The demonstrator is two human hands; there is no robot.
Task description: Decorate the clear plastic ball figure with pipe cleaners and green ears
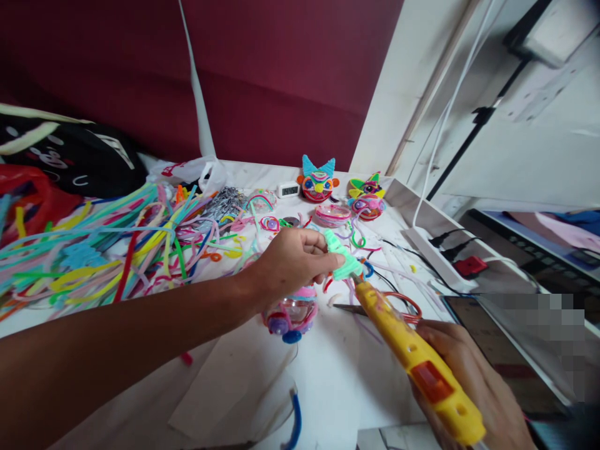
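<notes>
Two hands (300,256), one glue gun (412,356)

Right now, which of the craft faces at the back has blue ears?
The face just right of the small white clock; the other one, farther right, has yellow-and-green ears.

The yellow plastic glue gun (407,347) has a red-orange translucent switch (431,381). The fuzzy pipe-cleaner triangle (342,255) is mint green, in ribbed stripes. The round clear plastic ornament (300,309) is banded pink, with a purple knob and a blue one. The fuzzy cat-eared figure (319,181) has light-blue ears, orange sides, blue eyes and a yellow nose. The loose heap of fuzzy pipe cleaners (135,244) mixes yellow, green, red, pink, orange and pale blue. The white desk (323,381) stands before a dark maroon sheet (281,81).
</notes>
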